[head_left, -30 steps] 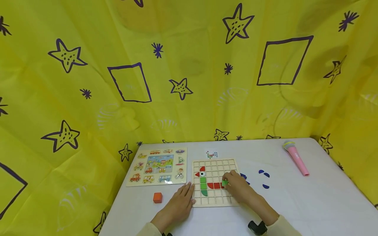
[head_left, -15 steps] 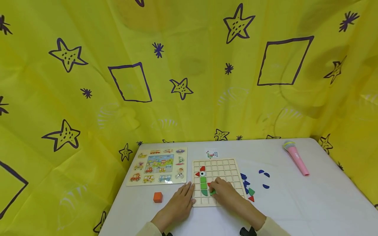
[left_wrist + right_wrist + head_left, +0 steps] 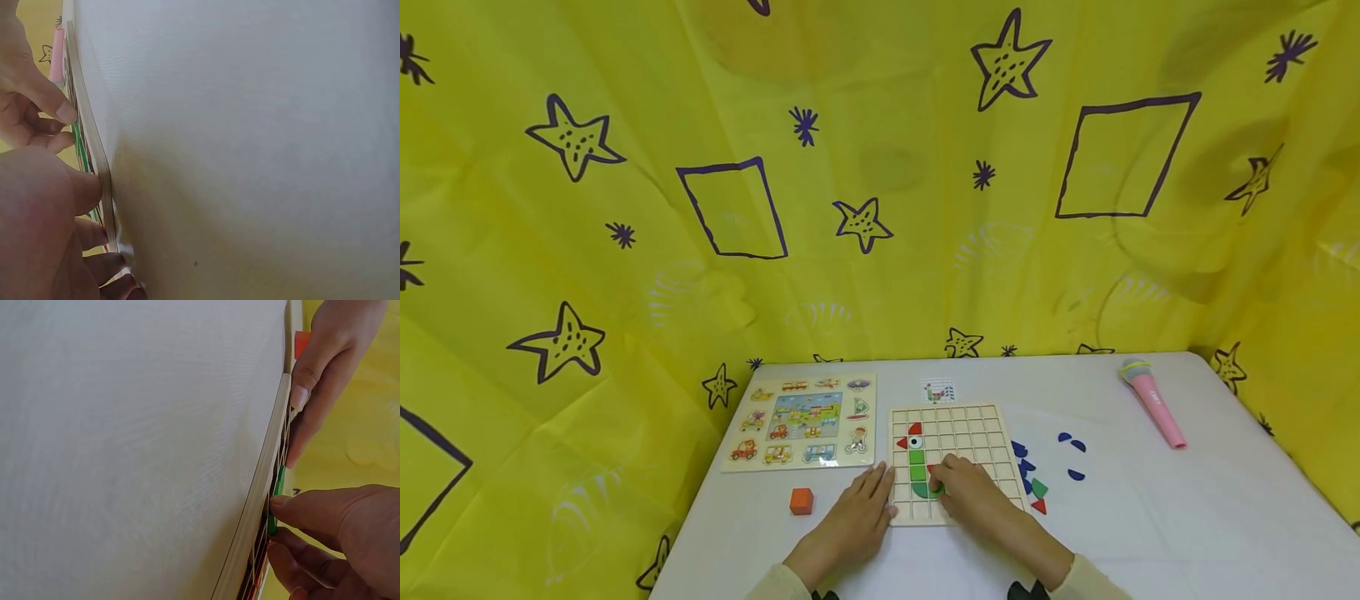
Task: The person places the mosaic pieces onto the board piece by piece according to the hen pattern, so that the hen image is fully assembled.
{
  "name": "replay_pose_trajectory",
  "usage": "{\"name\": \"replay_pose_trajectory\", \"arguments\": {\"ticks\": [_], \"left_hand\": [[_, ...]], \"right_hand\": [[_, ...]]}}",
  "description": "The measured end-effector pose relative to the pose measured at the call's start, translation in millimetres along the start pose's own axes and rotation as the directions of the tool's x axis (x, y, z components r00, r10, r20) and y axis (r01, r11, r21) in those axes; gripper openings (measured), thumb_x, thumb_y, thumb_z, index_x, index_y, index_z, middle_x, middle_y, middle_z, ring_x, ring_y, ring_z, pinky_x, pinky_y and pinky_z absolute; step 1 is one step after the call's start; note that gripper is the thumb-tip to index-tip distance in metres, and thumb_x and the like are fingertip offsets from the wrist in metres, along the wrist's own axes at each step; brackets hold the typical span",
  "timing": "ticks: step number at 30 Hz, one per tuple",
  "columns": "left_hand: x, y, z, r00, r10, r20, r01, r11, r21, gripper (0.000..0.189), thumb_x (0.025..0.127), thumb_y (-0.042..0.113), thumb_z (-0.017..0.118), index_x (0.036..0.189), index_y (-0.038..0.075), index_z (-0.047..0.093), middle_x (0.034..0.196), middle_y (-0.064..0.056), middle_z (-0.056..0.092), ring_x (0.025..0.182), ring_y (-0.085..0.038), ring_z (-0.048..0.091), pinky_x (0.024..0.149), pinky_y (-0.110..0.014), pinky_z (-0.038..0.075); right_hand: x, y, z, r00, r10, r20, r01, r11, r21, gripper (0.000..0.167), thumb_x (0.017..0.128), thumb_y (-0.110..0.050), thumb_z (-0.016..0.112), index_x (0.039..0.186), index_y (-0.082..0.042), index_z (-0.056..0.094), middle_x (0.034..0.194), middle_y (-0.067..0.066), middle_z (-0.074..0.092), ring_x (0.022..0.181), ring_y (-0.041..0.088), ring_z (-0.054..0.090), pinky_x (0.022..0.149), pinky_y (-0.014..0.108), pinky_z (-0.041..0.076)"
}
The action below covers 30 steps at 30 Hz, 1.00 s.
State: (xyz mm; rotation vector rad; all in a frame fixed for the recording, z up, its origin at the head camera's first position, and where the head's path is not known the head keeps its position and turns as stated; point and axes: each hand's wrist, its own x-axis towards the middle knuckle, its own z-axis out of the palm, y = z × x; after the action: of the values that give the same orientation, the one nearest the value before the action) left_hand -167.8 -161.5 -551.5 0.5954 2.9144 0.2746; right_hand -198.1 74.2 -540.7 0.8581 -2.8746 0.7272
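Note:
A wooden grid board (image 3: 972, 427) lies on the table, with flat coloured tiles in its left columns. Among them are red triangular tiles, a round eye tile (image 3: 915, 442), green square tiles (image 3: 917, 465) and a dark green rounded tile (image 3: 920, 491). My right hand (image 3: 976, 493) pinches a green tile (image 3: 272, 524) between thumb and fingers at the board's surface, beside the dark green one. It hides most of a red tile row behind it. My left hand (image 3: 859, 510) rests with extended fingers along the board's left edge.
Right of the board lie blue half-round tiles (image 3: 1076, 475), a loose green tile (image 3: 1039, 488) and a red triangle (image 3: 1039, 506). A pattern card (image 3: 938, 391) is behind it. Leftward are a vehicle puzzle (image 3: 865, 454) and an orange cube (image 3: 801, 502). A pink microphone (image 3: 1156, 408) lies far right.
My right hand has carried the green tile leftward from the board's right side to beside the dark green rounded tile, then shifted only slightly. My left hand has stayed at the board's edge.

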Motion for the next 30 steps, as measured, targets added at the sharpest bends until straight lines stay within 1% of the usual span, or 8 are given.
{"name": "replay_pose_trajectory", "arguments": {"ticks": [3, 8, 11, 14, 18, 23, 28, 30], "left_hand": [[0.2, -0.4, 0.9, 1.0, 0.012, -0.007, -0.012, 1.0, -0.005, 0.064, 0.114, 0.042, 0.041, 0.167, 0.009, 0.03, 0.173, -0.012, 0.031, 0.157, -0.036, 0.033, 0.124, -0.053, 0.036], [0.1, -1.0, 1.9, 0.999, 0.041, -0.029, -0.041, 0.999, -0.018, 0.063, 0.114, 0.041, 0.041, 0.166, 0.006, 0.032, 0.171, -0.016, 0.033, 0.156, -0.039, 0.035, 0.122, -0.056, 0.038], [0.2, -0.8, 1.5, 0.999, 0.035, -0.023, -0.035, 0.999, -0.013, 0.063, 0.114, 0.041, 0.041, 0.166, 0.007, 0.031, 0.172, -0.014, 0.032, 0.156, -0.037, 0.034, 0.123, -0.055, 0.037], [0.2, -0.5, 0.8, 1.0, 0.025, -0.012, -0.025, 1.0, -0.007, 0.064, 0.114, 0.041, 0.042, 0.167, 0.008, 0.03, 0.172, -0.013, 0.031, 0.157, -0.035, 0.032, 0.124, -0.053, 0.036], [0.3, -1.1, 0.9, 0.999, 0.033, -0.02, -0.033, 0.999, 0.003, 0.063, 0.114, 0.04, 0.042, 0.166, 0.007, 0.031, 0.171, -0.015, 0.032, 0.156, -0.037, 0.034, 0.123, -0.054, 0.038], [1.0, -1.1, 1.1, 1.0, 0.024, -0.016, -0.024, 1.0, 0.01, 0.063, 0.114, 0.041, 0.042, 0.166, 0.007, 0.032, 0.171, -0.014, 0.032, 0.156, -0.037, 0.034, 0.123, -0.054, 0.038], [1.2, -0.4, 1.2, 1.0, -0.005, 0.01, 0.005, 1.0, 0.0, 0.064, 0.113, 0.041, 0.043, 0.167, 0.01, 0.03, 0.173, -0.011, 0.03, 0.158, -0.034, 0.031, 0.125, -0.052, 0.036], [1.1, -0.5, 1.7, 1.0, -0.008, 0.013, 0.008, 1.0, 0.003, 0.064, 0.113, 0.041, 0.044, 0.167, 0.01, 0.03, 0.173, -0.011, 0.029, 0.158, -0.034, 0.031, 0.125, -0.052, 0.036]], "right_hand": [[-1.9, 0.6, -1.7, 1.0, -0.012, -0.011, 0.012, 1.0, -0.002, 0.013, 0.088, -0.006, 0.083, 0.094, -0.015, 0.076, 0.098, -0.005, 0.063, 0.09, 0.014, 0.06, 0.08, 0.039, 0.053], [-7.1, 5.9, -7.3, 1.0, 0.006, 0.019, -0.007, 0.998, 0.055, 0.01, 0.091, -0.008, 0.082, 0.097, -0.016, 0.078, 0.105, -0.004, 0.063, 0.095, 0.017, 0.062, 0.084, 0.04, 0.055], [-10.8, 11.7, -14.1, 0.998, 0.049, 0.04, -0.053, 0.994, 0.097, 0.01, 0.092, -0.01, 0.08, 0.099, -0.017, 0.078, 0.107, -0.005, 0.061, 0.098, 0.016, 0.06, 0.088, 0.043, 0.055], [-15.0, 20.1, -24.3, 0.991, 0.127, 0.046, -0.132, 0.984, 0.117, 0.009, 0.092, -0.012, 0.08, 0.098, -0.018, 0.077, 0.104, -0.006, 0.061, 0.097, 0.015, 0.059, 0.088, 0.043, 0.054], [-22.9, 36.5, -43.7, 0.969, 0.24, 0.057, -0.247, 0.956, 0.157, 0.011, 0.093, -0.013, 0.081, 0.095, -0.018, 0.072, 0.096, -0.005, 0.06, 0.089, 0.013, 0.056, 0.081, 0.037, 0.053], [-37.0, 63.6, -69.7, 0.932, 0.349, 0.092, -0.361, 0.904, 0.227, 0.011, 0.095, -0.012, 0.077, 0.099, -0.007, 0.068, 0.09, 0.003, 0.057, 0.081, 0.018, 0.052, 0.067, 0.032, 0.046], [-51.5, 89.7, -86.1, 0.892, 0.435, 0.122, -0.451, 0.875, 0.176, 0.019, 0.094, -0.018, 0.077, 0.105, -0.004, 0.068, 0.096, 0.008, 0.061, 0.084, 0.023, 0.056, 0.069, 0.039, 0.051], [-57.2, 97.7, -88.5, 0.895, 0.43, 0.123, -0.445, 0.881, 0.16, 0.021, 0.094, -0.019, 0.077, 0.103, -0.004, 0.068, 0.095, 0.008, 0.062, 0.085, 0.024, 0.056, 0.071, 0.041, 0.051]]}}
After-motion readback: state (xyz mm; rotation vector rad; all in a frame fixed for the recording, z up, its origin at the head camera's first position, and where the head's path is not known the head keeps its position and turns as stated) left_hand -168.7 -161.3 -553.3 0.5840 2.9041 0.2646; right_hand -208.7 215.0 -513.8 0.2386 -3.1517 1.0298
